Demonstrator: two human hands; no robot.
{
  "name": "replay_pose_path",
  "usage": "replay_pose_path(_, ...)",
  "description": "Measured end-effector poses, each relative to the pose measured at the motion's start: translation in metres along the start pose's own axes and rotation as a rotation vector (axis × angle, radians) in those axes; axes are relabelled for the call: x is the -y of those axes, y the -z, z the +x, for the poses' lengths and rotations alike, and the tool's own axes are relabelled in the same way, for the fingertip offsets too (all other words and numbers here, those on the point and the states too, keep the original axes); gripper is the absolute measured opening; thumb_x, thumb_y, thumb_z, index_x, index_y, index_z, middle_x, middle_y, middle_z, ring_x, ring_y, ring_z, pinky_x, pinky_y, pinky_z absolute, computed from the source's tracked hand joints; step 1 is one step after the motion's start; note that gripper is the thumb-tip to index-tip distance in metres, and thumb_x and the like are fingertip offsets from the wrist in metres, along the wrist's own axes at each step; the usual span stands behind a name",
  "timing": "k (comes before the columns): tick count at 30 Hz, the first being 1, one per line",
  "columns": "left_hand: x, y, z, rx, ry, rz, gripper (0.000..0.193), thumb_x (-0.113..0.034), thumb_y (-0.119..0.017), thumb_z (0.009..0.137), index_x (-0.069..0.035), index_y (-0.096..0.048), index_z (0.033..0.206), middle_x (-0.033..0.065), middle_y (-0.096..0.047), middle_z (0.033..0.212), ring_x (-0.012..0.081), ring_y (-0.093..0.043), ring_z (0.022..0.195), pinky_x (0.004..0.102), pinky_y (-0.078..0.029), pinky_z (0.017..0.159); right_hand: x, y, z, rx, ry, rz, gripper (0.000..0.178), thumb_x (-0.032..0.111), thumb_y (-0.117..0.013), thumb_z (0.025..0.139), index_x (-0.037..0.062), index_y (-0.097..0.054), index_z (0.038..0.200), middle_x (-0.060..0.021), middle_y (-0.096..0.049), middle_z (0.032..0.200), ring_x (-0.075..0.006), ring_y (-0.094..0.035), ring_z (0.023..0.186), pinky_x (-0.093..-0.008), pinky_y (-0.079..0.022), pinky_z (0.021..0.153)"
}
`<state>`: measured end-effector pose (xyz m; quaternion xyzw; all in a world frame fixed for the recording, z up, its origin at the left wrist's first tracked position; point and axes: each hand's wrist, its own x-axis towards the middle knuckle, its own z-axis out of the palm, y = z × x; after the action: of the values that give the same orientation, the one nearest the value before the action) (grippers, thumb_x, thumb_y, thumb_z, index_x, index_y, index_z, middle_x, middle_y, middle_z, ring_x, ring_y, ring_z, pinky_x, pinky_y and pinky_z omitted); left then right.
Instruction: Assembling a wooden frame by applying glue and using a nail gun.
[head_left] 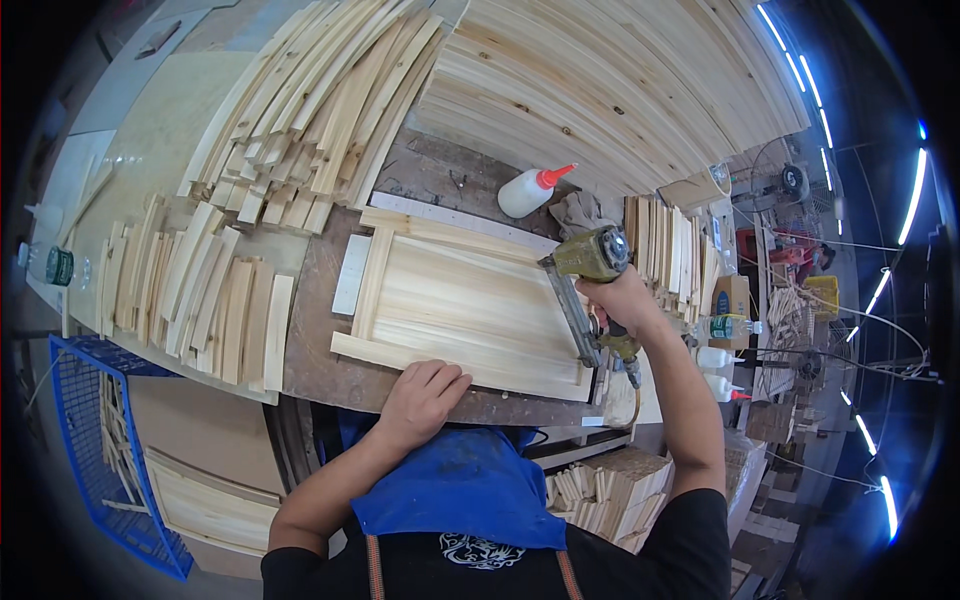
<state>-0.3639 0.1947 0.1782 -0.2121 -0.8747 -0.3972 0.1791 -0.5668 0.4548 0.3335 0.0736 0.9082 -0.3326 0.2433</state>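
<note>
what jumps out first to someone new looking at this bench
The right hand grips an olive-green nail gun at the right edge of a pale wooden panel, while the left hand presses its near edge. Behind it lies a white glue bottle with a red tip.

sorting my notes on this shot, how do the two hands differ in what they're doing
The left hand lies flat, palm down, on the near edge of the pale wooden slatted panel; the right hand is closed around the grip of the olive-green nail gun. The left is empty, the right holds a tool. Both are bare and over the same panel.
</note>
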Motion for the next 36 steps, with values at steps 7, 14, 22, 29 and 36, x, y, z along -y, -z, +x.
replay_pose_path(7, 0.002, -0.003, -0.002, 0.003, -0.013, 0.02, 0.034, -0.01, -0.068, 0.08, -0.006, -0.073, 0.114, 0.0054, -0.068, 0.11, 0.025, -0.066, 0.105, 0.0393, -0.053, 0.092, 0.037, -0.006, -0.006, 0.012, 0.015, -0.035, 0.015, 0.013, -0.077, 0.092, 0.0009, -0.068, 0.092, -0.0016, -0.06, 0.065, -0.0106, -0.053, 0.047, -0.0312, -0.043, 0.046)
replay_pose_path(14, 0.003, -0.007, -0.004, -0.006, -0.018, 0.037, 0.032, -0.014, -0.066, 0.083, -0.006, -0.073, 0.113, 0.0053, -0.067, 0.109, 0.0243, -0.065, 0.106, 0.0389, -0.053, 0.093, 0.073, -0.045, 0.006, 0.097, 0.152, -0.098, 0.017, 0.015, -0.078, 0.091, 0.0006, -0.07, 0.096, -0.0014, -0.06, 0.066, -0.0112, -0.055, 0.049, -0.0314, -0.044, 0.047)
replay_pose_path(22, 0.004, -0.007, -0.004, -0.021, -0.049, 0.022, 0.031, -0.016, -0.065, 0.083, -0.004, -0.071, 0.111, 0.0065, -0.065, 0.108, 0.0251, -0.064, 0.105, 0.0388, -0.053, 0.091, 0.08, -0.053, 0.015, 0.146, 0.124, -0.127, 0.02, 0.014, -0.077, 0.092, -0.0005, -0.07, 0.103, -0.0016, -0.061, 0.068, -0.0114, -0.056, 0.05, -0.0319, -0.045, 0.047)
replay_pose_path(29, 0.005, -0.006, -0.005, -0.012, -0.064, 0.019, 0.031, -0.016, -0.064, 0.083, -0.003, -0.07, 0.11, 0.0075, -0.064, 0.11, 0.0255, -0.063, 0.105, 0.0383, -0.053, 0.09, 0.11, -0.065, 0.018, 0.143, 0.228, -0.158, 0.021, 0.013, -0.077, 0.091, 0.0002, -0.071, 0.106, -0.0016, -0.063, 0.071, -0.0112, -0.056, 0.05, -0.0314, -0.045, 0.047)
replay_pose_path(36, 0.008, -0.011, -0.007, -0.009, -0.072, 0.036, 0.033, -0.018, -0.063, 0.082, -0.003, -0.069, 0.11, 0.0077, -0.064, 0.11, 0.0252, -0.063, 0.106, 0.0378, -0.053, 0.091, 0.143, -0.101, 0.028, 0.23, 0.282, -0.167, 0.02, 0.013, -0.077, 0.091, 0.0002, -0.071, 0.104, -0.0015, -0.063, 0.07, -0.0109, -0.055, 0.05, -0.0307, -0.044, 0.048)
